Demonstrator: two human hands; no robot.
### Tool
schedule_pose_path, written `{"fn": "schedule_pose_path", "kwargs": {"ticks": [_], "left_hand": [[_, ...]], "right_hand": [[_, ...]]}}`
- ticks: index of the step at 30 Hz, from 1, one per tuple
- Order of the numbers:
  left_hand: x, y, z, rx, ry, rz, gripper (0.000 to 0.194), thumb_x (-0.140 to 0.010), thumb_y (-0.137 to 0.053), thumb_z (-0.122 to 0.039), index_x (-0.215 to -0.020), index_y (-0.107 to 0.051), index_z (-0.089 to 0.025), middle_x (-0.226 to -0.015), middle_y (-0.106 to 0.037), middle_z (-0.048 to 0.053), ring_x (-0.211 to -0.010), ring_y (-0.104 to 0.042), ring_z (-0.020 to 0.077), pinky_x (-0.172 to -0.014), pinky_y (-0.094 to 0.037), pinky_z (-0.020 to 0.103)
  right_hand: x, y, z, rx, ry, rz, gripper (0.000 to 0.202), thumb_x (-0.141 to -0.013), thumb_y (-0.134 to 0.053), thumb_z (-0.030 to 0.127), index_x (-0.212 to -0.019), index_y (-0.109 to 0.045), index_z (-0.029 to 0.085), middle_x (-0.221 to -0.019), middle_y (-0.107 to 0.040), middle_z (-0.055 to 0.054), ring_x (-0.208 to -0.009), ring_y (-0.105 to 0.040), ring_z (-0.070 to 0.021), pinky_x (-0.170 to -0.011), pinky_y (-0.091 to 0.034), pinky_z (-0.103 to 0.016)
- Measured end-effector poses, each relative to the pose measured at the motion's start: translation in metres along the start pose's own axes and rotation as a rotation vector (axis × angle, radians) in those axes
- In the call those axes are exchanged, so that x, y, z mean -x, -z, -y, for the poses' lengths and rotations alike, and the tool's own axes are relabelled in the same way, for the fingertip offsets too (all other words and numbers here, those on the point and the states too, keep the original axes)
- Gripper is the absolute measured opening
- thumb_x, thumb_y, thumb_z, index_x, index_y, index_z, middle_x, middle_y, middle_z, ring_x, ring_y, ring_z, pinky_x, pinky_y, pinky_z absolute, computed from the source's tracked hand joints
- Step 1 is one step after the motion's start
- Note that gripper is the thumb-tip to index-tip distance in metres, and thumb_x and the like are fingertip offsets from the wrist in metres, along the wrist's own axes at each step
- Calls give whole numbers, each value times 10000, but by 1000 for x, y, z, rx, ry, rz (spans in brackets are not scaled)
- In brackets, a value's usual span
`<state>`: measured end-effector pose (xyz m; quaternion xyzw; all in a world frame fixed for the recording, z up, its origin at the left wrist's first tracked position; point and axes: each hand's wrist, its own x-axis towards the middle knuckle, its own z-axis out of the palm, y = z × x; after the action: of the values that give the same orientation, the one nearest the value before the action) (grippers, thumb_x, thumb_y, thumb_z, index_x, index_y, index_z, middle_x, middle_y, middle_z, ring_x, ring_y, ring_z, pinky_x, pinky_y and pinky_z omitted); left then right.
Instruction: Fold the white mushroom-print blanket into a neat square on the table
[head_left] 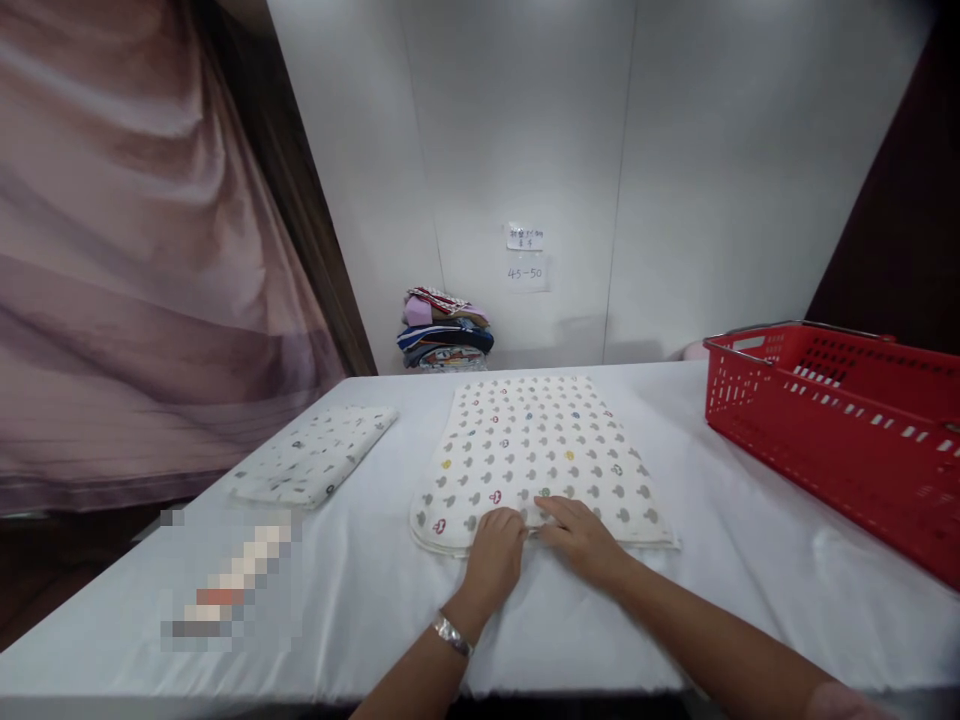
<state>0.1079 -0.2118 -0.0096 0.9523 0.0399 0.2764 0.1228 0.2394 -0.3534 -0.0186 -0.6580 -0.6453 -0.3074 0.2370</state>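
A white cloth with grey mushroom-like prints and a few coloured ones (pixel 536 440) lies folded flat in layers on the table. My left hand (pixel 496 550) has its fingers curled over the middle of the cloth's near edge. Right beside it, my right hand (pixel 583 538) pinches the same edge, its fingers on top of the fabric. The thumbs and the layers under the fingers are partly hidden. To the left lies a smaller folded white cloth with scattered dark prints (pixel 319 452), apart from both hands.
The table wears a white tablecloth (pixel 360 600). A red plastic basket (pixel 825 440) stands on the right. At the back edge is a stack of folded fabrics (pixel 444 335), below paper labels (pixel 526 272) on the wall. A pinkish curtain (pixel 150 250) hangs at left. A pixelated patch hides something front left.
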Motion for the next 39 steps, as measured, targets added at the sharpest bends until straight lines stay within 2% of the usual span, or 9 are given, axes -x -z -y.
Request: {"fn": "schedule_pose_path", "kwargs": {"ticks": [3,7,12,16,19,22,27,30,39], "left_hand": [[-1,1,-1,-13,1,17,175,-866,-371,-89,-795,-498,-186,-863,-577,49,-848,-521,184,-794,-419,374],[-3,5,-6,-37,20,64,149,-872,-395,-121,-795,-507,-182,-848,-577,50,-856,-521,186,-808,-415,373],[-4,5,-6,-15,49,89,120,-889,-416,-166,-828,-519,-172,-896,-583,54,-903,-513,180,-835,-407,357],[-4,3,-6,-39,17,105,129,-897,-417,-178,-840,-533,-170,-915,-590,53,-917,-515,179,-841,-401,359],[-4,2,-6,-41,-9,106,130,-897,-423,-181,-858,-546,-169,-955,-598,53,-941,-515,177,-850,-396,361],[-3,3,-6,-31,-29,117,137,-900,-427,-192,-874,-561,-177,-992,-605,42,-968,-511,173,-863,-389,358],[-4,4,-5,-45,-97,172,151,-863,-515,-267,-982,-568,-190,-1114,-580,50,-1047,-485,196,-893,-377,373],[-6,1,-6,-75,-119,190,140,-866,-501,-253,-965,-580,-192,-1135,-575,55,-1061,-480,205,-905,-371,384],[-13,-4,-9,-89,-137,120,169,-904,-423,-223,-860,-581,-184,-1096,-593,49,-1034,-500,188,-884,-389,363]], "right_hand": [[1,-4,0,-22,-36,95,218,-895,-456,188,-980,-649,245,-1297,-524,-50,-1151,-485,-205,-889,-446,-358],[6,-1,-6,-56,-166,190,275,-912,-413,217,-1100,-613,230,-1219,-579,-72,-1111,-514,-206,-872,-456,-380],[26,21,-26,12,-122,287,248,-891,-422,156,-972,-654,188,-1304,-508,-99,-1216,-411,-263,-924,-403,-427],[42,40,-36,76,-127,308,222,-877,-441,139,-961,-645,167,-1293,-511,-111,-1209,-410,-269,-908,-404,-414],[48,47,-38,88,-138,281,211,-861,-456,124,-949,-644,162,-1248,-542,-112,-1182,-431,-260,-898,-403,-399],[49,48,-37,63,-143,258,209,-858,-455,122,-925,-649,161,-1169,-583,-114,-1121,-466,-248,-875,-409,-385],[46,49,-37,3,-123,310,218,-866,-434,116,-921,-641,158,-1053,-620,-98,-998,-508,-227,-819,-416,-358],[44,50,-38,2,-131,329,216,-874,-432,132,-937,-637,158,-1024,-628,-96,-934,-526,-218,-789,-415,-351],[45,48,-44,40,-115,322,237,-878,-418,135,-971,-634,160,-989,-647,-95,-865,-558,-202,-745,-439,-335]]}}
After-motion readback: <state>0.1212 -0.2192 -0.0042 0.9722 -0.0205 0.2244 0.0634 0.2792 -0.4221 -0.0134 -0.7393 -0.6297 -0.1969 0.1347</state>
